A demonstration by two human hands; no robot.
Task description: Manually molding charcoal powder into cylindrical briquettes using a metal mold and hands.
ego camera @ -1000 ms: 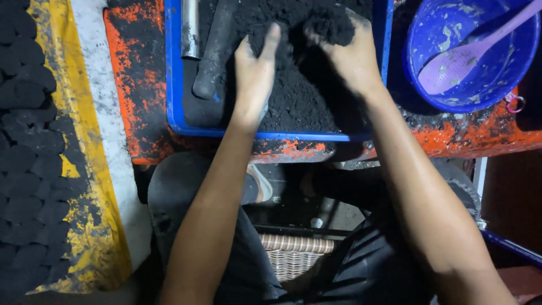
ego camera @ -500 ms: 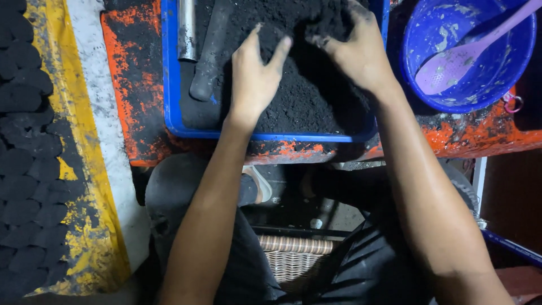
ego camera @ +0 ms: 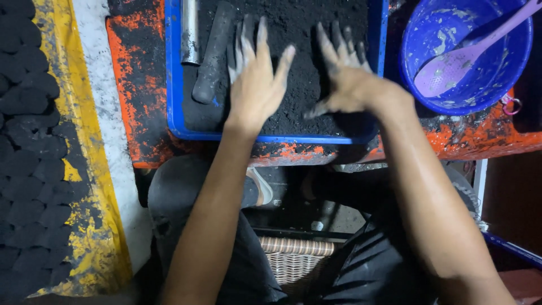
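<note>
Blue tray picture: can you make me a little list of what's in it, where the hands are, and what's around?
Tray: blue tray on an orange-stained top
In tray: black powder, dark rod, metal tube
Left hand: flat on the powder, fingers spread
Right hand: flat on the powder, fingers spread
To the right: blue bowl with a purple spoon
To the left: black lumps in rows

bare forearms, soot-smeared fingers [ego camera: 247, 48], dark trousers.
</note>
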